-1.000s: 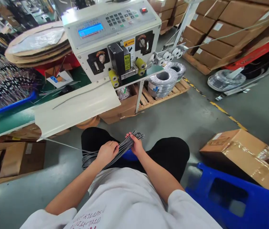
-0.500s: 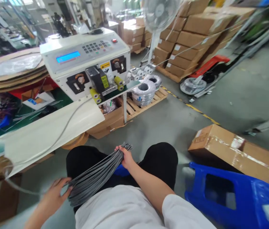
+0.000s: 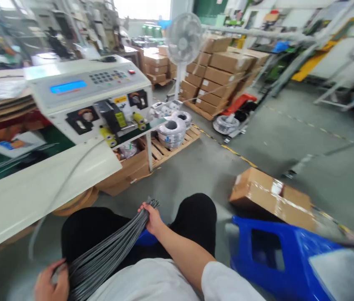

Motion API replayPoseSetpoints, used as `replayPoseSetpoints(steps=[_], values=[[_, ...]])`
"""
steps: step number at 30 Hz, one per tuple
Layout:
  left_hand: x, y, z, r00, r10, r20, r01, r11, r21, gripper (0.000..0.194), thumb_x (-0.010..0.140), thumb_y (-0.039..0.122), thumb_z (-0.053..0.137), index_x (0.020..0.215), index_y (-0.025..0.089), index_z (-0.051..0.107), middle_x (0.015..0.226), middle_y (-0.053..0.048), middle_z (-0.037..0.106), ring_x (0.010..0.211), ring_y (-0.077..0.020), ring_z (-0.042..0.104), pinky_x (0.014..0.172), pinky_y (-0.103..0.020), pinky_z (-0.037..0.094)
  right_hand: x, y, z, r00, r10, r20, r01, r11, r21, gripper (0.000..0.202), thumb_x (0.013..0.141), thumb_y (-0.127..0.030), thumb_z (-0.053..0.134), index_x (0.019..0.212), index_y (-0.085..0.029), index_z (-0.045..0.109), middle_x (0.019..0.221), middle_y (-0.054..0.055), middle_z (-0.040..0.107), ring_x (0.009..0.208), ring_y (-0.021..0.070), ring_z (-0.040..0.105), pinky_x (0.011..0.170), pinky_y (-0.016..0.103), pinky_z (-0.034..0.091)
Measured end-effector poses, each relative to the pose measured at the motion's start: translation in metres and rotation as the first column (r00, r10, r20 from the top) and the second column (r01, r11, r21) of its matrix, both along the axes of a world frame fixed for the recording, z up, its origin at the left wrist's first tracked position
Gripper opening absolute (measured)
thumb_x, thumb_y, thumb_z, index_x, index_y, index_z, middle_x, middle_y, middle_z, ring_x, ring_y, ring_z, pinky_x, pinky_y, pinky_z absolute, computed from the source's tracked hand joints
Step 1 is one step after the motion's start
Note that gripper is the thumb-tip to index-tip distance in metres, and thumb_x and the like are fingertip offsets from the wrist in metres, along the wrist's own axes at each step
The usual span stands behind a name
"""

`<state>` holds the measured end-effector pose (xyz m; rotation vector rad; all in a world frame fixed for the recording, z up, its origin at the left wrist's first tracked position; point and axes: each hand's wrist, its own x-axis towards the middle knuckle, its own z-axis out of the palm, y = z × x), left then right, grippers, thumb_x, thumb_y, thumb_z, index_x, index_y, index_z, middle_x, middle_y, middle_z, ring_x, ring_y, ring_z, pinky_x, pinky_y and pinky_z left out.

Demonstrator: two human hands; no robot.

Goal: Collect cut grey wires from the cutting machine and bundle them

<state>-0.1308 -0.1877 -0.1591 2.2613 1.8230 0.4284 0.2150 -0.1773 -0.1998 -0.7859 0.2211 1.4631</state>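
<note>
A bundle of thin grey cables lies slantwise across my lap, its strands fanning out toward the lower left. My right hand is wrapped around the narrow upper end, and short cable tips stick out past the fingers. My left hand is at the wide lower end, its thumb and fingers curled in at the bundle's edge; blur hides what they pinch. A single grey cable comes out of the white wire-cutting machine, bends over the pale chute and hangs down near my left hand.
A blue plastic stool and a taped cardboard box stand on the floor at my right. Beyond the machine, cable coils sit on a wooden pallet. A fan and stacked cartons are behind.
The view has swung to the right and up, so the machine and my lap appear further left. Both hands remain at the bundle; my left hand's fingers look more curled.
</note>
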Motion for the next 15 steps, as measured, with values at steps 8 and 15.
replayPoseSetpoints(steps=[8, 15], values=[[0.108, 0.117, 0.135, 0.963, -0.224, -0.151, 0.270, 0.821, 0.504, 0.029, 0.087, 0.029, 0.055, 0.116, 0.027, 0.060, 0.112, -0.007, 0.066, 0.108, -0.0266, 0.058, 0.099, -0.044, 0.044, 0.001, -0.001, 0.012, 0.996, 0.076, 0.049, -0.075, 0.996, -0.038, 0.029, 0.062, -0.032, 0.086, 0.082, -0.021, 0.068, 0.072, -0.003, 0.069, 0.070, 0.0154, 0.067, 0.069, 0.028, 0.054], [0.149, 0.213, 0.168, 0.982, -0.024, -0.185, 0.091, 0.929, 0.358, 0.053, 0.092, 0.042, 0.042, 0.136, 0.014, 0.047, 0.120, -0.018, 0.059, 0.113, -0.0348, 0.053, 0.091, -0.044, 0.046, 0.002, -0.006, 0.010, 0.991, 0.068, 0.115, -0.062, 0.996, -0.057, 0.032, 0.061, -0.037, 0.086, 0.084, -0.021, 0.070, 0.075, 0.000, 0.072, 0.071, 0.0184, 0.069, 0.068, 0.030, 0.055]])
